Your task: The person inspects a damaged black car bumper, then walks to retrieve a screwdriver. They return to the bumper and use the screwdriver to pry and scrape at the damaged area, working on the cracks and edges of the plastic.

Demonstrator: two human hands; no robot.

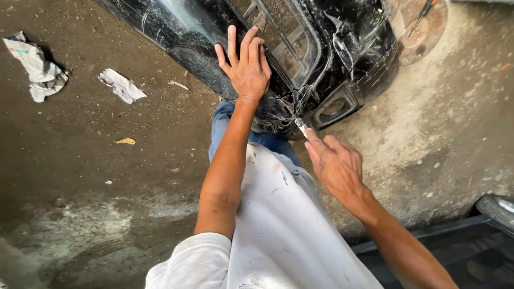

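Observation:
A black, scratched car bumper [182, 37] with grille openings lies on the concrete floor ahead of me. My left hand [245, 63] rests flat on its surface, fingers spread. Lower right, my right hand [334, 160] grips a small metal tool [301, 126], whose tip touches the bumper's edge next to a rectangular lamp opening [334, 107]. My white shirt and blue trousers fill the lower middle of the view.
Two crumpled white rags [38, 67] [122, 85] and a yellow leaf [126, 141] lie on the floor at left. A screwdriver [422, 15] rests on a round rusty patch at top right. A dark vehicle part and tyre [495, 208] sit at bottom right.

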